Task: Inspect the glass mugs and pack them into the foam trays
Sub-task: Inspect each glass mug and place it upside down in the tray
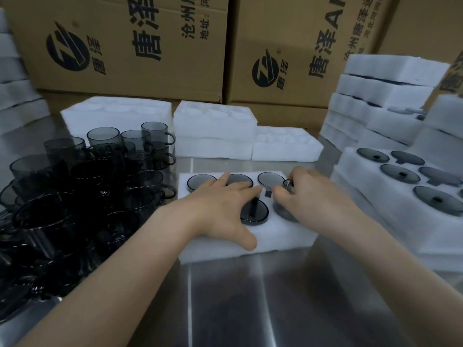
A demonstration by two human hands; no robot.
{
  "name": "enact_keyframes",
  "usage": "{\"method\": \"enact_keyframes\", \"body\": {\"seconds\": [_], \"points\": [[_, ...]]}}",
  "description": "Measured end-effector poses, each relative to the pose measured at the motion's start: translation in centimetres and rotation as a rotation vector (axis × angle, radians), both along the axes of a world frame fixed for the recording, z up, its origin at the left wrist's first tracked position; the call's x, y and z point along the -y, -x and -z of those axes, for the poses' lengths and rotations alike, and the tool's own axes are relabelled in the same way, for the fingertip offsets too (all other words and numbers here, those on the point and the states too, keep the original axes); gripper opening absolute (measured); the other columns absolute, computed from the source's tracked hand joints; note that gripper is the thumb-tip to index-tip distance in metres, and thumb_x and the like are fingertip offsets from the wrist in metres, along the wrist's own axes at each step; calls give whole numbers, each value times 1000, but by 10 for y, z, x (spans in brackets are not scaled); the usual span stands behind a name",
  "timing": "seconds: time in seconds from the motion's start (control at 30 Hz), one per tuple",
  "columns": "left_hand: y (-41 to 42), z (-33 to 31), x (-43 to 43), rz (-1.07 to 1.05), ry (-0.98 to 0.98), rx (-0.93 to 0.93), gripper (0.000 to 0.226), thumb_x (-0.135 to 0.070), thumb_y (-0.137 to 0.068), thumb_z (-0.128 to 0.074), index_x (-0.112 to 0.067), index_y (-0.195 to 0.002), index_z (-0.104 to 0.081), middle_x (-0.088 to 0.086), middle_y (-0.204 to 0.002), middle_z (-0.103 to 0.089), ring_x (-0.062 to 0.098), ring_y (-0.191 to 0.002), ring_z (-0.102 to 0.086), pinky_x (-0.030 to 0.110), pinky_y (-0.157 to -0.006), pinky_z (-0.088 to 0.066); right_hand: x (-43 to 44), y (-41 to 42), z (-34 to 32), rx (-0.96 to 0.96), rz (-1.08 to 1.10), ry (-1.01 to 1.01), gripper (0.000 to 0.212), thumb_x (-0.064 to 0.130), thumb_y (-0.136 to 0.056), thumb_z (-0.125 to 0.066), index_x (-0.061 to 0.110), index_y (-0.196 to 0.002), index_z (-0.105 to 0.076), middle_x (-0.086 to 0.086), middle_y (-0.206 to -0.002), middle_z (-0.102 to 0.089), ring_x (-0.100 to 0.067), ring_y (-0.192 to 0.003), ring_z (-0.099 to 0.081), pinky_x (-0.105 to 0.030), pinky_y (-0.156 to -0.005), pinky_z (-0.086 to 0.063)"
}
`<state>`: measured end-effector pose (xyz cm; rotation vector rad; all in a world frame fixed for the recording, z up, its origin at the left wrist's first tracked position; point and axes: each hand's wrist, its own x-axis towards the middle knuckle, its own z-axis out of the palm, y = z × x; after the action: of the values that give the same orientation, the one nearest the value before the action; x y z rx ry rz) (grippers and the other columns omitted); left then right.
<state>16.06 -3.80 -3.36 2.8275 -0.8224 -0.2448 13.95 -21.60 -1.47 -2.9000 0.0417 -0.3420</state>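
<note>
A white foam tray (280,242) lies in front of me on the steel table, with smoky grey glass mugs sunk upside down in its holes. My left hand (223,209) lies flat on the tray's left half, fingers spread over two of the mug bases. My right hand (308,194) has its fingers curled on the handle of a mug (285,211) in the tray's right front hole. Between my hands sits another mug (254,211), its dark handle slot showing. A pile of loose grey glass mugs (82,186) stands to the left.
Empty foam trays (215,128) lie behind the working tray. Stacks of filled trays (406,186) rise on the right and more foam on the far left (17,96). Big printed cardboard boxes (140,46) wall off the back. Bare steel table (225,309) shows near me.
</note>
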Motion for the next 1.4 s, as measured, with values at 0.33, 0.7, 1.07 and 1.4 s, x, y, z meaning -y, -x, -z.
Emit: {"method": "enact_keyframes", "body": {"seconds": [0.33,0.7,1.07,1.4], "points": [[1,1,1,-3,-13,13,108,-57,-68,-68,-42,-151,-2,-16,-161,0,22,-148,15,45,-120,4,-17,5,10,-38,-9,266,61,60,-97,-28,7,-120,-48,-10,-123,-45,-30,-120,-41,-39,-86,-38],[4,1,1,-11,-31,28,108,-64,-68,-66,-39,-152,-3,-15,-162,2,23,-148,15,47,-118,7,0,21,22,-240,-96,-2,94,77,-76,-11,16,-143,-34,-2,-155,-25,-19,-145,-20,-47,-111,-30],[36,3,-23,-307,-132,-104,130,-65,-61,-76,-48,-144,21,-6,-154,36,29,-143,30,60,-115,-12,21,13,19,-329,-350,-309,88,90,-57,-40,54,-136,-29,33,-141,-24,23,-127,-16,-7,-105,-20],[33,7,-32,-532,474,-49,115,-44,-45,-92,-40,-143,-31,-1,-134,-33,20,-122,-45,25,-90,-38,32,-21,26,-246,69,-864,29,47,-85,-66,18,-84,-66,9,-87,-66,-5,-76,-59,-22,-66,-42]]}}
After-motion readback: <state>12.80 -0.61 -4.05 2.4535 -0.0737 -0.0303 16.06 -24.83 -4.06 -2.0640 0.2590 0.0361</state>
